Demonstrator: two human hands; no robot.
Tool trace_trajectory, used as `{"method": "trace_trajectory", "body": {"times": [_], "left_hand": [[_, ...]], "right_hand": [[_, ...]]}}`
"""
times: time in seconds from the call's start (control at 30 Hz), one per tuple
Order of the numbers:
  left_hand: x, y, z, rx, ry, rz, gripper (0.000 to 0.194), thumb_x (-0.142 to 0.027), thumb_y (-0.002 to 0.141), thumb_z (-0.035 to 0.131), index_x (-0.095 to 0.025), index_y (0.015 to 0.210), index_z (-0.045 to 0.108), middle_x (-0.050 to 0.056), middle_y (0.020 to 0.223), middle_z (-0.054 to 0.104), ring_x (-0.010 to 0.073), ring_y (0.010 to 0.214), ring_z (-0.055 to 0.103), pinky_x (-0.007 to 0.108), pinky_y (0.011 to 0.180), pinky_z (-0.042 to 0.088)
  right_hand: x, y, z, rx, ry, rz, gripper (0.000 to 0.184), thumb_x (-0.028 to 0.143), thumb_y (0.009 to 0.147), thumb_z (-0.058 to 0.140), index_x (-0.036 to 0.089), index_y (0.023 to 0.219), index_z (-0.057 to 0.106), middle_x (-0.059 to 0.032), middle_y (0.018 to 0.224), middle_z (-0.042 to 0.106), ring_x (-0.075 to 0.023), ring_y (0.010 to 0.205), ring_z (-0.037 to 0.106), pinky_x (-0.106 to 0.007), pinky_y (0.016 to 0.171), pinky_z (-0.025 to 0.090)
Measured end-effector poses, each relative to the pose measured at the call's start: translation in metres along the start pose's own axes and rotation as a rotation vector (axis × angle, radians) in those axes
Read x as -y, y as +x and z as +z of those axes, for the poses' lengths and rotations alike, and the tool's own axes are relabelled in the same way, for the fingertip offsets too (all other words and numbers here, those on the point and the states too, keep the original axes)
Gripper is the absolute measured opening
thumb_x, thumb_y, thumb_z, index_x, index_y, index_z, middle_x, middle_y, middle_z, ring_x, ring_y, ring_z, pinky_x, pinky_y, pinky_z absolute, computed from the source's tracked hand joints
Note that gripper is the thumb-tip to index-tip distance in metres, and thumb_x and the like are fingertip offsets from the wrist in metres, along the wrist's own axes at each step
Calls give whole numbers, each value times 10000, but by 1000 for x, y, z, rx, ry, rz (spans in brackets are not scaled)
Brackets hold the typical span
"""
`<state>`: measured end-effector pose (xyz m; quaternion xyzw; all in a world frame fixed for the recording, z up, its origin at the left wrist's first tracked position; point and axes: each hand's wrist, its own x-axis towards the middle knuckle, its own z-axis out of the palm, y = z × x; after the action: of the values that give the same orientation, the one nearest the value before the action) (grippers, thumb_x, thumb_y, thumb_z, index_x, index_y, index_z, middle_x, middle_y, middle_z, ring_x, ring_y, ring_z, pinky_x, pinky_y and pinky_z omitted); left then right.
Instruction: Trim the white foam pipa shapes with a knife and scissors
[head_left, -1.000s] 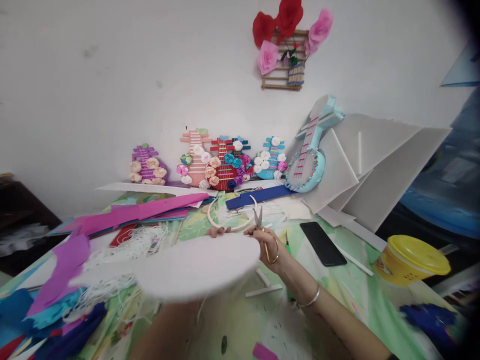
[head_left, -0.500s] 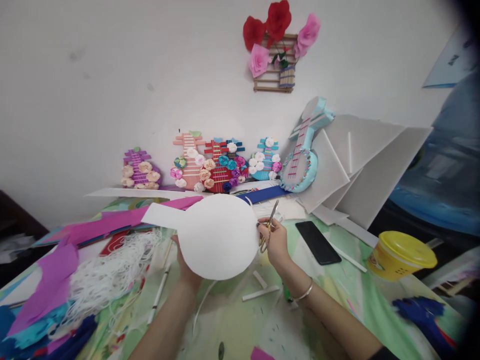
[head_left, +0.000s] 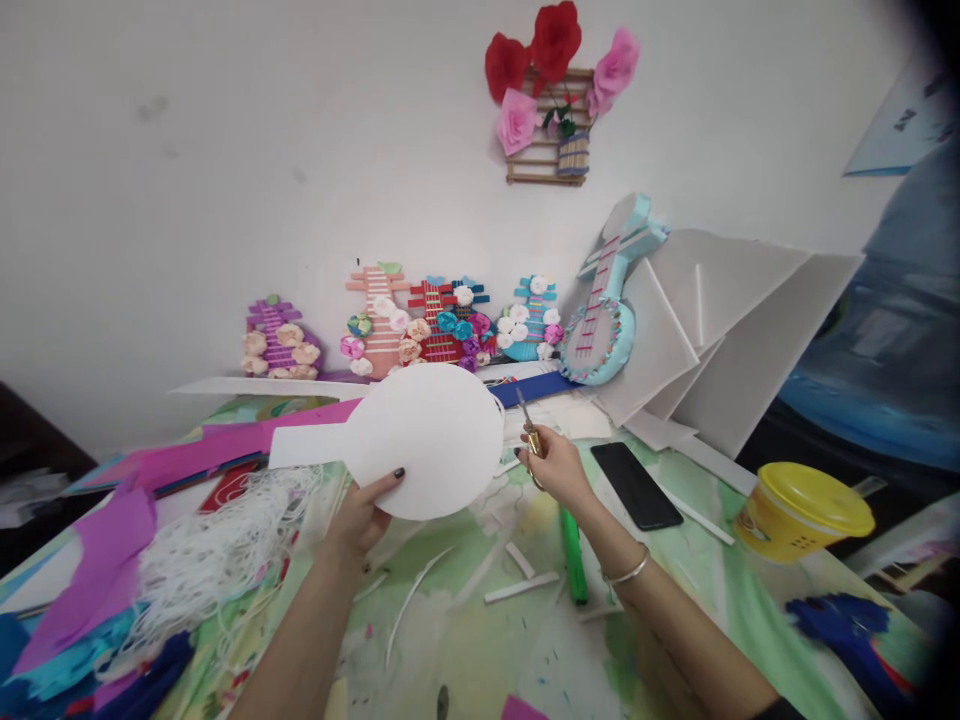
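Note:
A white board cutout (head_left: 431,435), round with a straight neck pointing left, is held up over the table. My left hand (head_left: 360,525) grips its lower left edge, thumb on the front face and the other fingers mostly behind it. To the right of the cutout, apart from it, my right hand (head_left: 555,465) is closed round the gold handles of a pair of scissors (head_left: 531,430), blades pointing up. Below that wrist lies a green cutter (head_left: 573,560). White offcuts (head_left: 521,588) and a thin curved strip (head_left: 411,600) are scattered on the cloth.
A black phone (head_left: 636,486) and a yellow lidded tub (head_left: 806,510) stand right, with a blue glue gun (head_left: 847,640) nearer. White string (head_left: 225,535) and magenta sheets (head_left: 105,570) lie left. Decorated paper instruments (head_left: 375,330) and grey-white boards (head_left: 720,300) lean on the wall.
The cutout tilted up to face me, then rose slightly and shifted left. My left thumb came round onto its front. My right hand with the scissors has moved away from its edge.

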<state>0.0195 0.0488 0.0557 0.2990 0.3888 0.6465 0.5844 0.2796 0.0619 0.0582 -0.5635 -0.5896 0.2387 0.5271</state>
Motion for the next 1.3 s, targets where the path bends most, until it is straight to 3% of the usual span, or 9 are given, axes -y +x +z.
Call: {"method": "trace_trajectory", "body": {"times": [0.23, 0.43, 0.83, 1.07, 1.3], "left_hand": [[1, -4, 6, 18, -3, 30, 627, -51, 613, 672, -206, 1203, 527, 68, 1073, 668, 212, 948, 638, 302, 844, 527], [-1, -7, 7, 34, 6, 23, 673, -76, 596, 699, -201, 1227, 504, 74, 1065, 670, 235, 984, 622, 338, 879, 510], [-2, -6, 1, 81, 24, 35, 771, -134, 539, 755, -217, 1253, 478, 87, 1078, 664, 252, 967, 627, 324, 832, 529], [-4, -6, -1, 79, 12, 21, 758, -127, 540, 750, -212, 1246, 486, 79, 1058, 673, 256, 978, 622, 356, 889, 497], [-4, -5, -2, 72, 9, 18, 732, -124, 549, 742, -209, 1234, 496, 78, 1062, 671, 251, 981, 622, 357, 895, 494]], "right_hand": [[18, -14, -4, 23, -286, -193, 449, 247, 701, 523, 177, 1138, 598, -35, 798, 692, -121, 498, 533, -251, 584, 398], [7, -14, 4, 24, -443, -261, 561, 279, 754, 487, 115, 1291, 470, -63, 813, 706, -152, 539, 567, -265, 603, 386], [5, -11, 0, 42, -516, -320, 535, 258, 770, 493, 138, 1290, 469, -15, 710, 695, -139, 555, 582, -238, 611, 392], [8, -10, -4, 32, -544, -319, 482, 246, 755, 510, 167, 1230, 537, 2, 640, 673, -135, 557, 576, -224, 617, 385], [7, -9, -7, -45, -582, -274, 427, 233, 757, 483, 183, 1167, 589, 1, 597, 649, -132, 522, 551, -220, 573, 355]]}}
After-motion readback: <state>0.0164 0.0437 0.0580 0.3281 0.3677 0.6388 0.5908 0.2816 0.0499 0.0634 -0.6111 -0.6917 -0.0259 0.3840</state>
